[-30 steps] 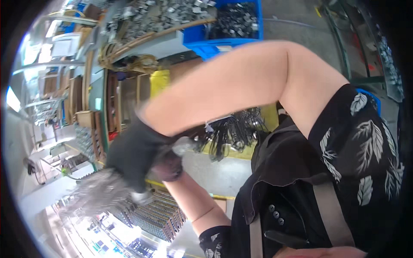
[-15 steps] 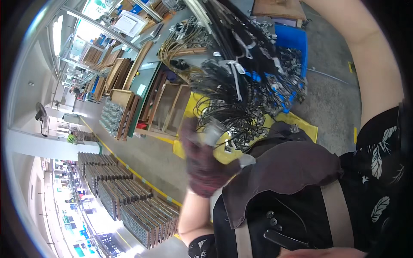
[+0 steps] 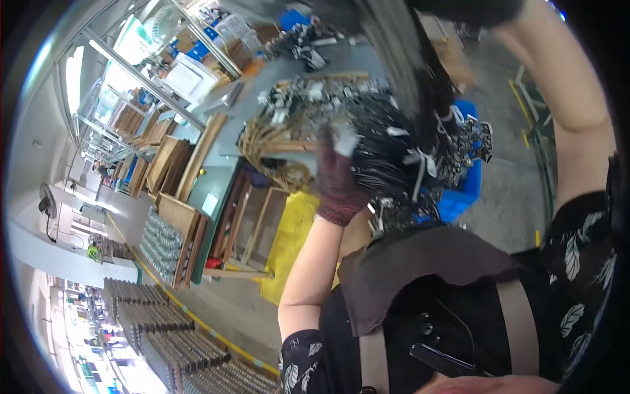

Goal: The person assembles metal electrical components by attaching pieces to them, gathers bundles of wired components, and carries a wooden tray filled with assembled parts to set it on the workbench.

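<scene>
A long bundle of black cables (image 3: 400, 72) with metal connector ends is raised at the table's edge, tied with white strips (image 3: 420, 161). My right hand (image 3: 479, 9), in a dark glove, is closed at the bundle's upper part, its fingers partly cut off by the top edge. My left hand (image 3: 341, 187), in a dark red glove with whitish fingertips, has its fingers stretched upward and somewhat blurred. It lies against the left side of the looped black cables (image 3: 380, 148); its thumb is hidden. Brown cables (image 3: 269, 134) lie on the table just left of it.
A blue bin (image 3: 459, 203) of metal parts stands right of the cables. The grey-blue table (image 3: 252, 98) carries heaps of connectors (image 3: 305, 49). Yellow sheeting (image 3: 289, 246) covers floor below. Wooden boards and stacked racks (image 3: 164, 322) stand left.
The black cable bundle has moved up and away from me toward the table. My left hand has risen to the cables, and my right hand has come into view at the top.
</scene>
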The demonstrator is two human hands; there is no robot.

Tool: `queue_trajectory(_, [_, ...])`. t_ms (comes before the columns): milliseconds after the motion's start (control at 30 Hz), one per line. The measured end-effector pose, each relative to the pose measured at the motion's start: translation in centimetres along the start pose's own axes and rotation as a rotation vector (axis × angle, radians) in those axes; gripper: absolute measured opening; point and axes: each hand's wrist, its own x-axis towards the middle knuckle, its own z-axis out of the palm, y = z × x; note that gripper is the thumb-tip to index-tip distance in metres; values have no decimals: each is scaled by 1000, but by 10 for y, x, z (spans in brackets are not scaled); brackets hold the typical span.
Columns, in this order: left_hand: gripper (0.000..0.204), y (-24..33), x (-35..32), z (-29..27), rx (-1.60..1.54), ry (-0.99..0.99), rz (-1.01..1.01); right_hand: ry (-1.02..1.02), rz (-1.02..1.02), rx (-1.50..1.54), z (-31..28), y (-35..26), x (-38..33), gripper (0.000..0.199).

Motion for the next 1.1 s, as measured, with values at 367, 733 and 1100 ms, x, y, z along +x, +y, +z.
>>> queue_trajectory(367, [79, -72, 55, 74, -317, -406, 229, -439, 1322, -81, 73, 39, 40, 31])
queue_trajectory(733, [73, -184, 98, 130, -427, -394, 179, -632, 1622, 14, 88, 218, 12, 51])
queue_trajectory(1100, [28, -297, 366, 222, -167, -696, 941, -437, 1708, -403, -133, 54, -259, 86])
